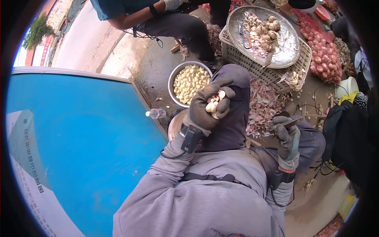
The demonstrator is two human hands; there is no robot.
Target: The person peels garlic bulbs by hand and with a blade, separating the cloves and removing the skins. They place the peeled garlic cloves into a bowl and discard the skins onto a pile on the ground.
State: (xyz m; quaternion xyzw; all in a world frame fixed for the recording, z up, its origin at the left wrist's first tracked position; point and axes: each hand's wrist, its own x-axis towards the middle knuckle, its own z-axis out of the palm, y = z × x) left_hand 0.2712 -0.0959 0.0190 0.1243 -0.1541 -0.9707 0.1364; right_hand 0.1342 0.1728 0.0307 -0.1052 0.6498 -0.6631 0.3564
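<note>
My left hand (206, 106), in a dark grey work glove, is curled around several garlic cloves (213, 104), some white and some with reddish skin. It is held over my bent leg, just beside a metal bowl (171, 87) full of peeled garlic cloves (191, 83). My right hand (287, 138), also gloved, grips a small knife (293, 122) whose blade points up and to the right; its handle is mostly hidden by the fingers. That hand is above my other leg, near a heap of garlic skins (264, 104) on the ground.
Ahead, a round metal tray (290, 49) with garlic bulbs (272, 25) and scissors rests on a plastic crate (241, 57). Red net sacks of garlic (323, 59) stand at right. A blue board (79, 138) fills the left, near a plastic bottle (157, 113). Another person (173, 29) sits opposite.
</note>
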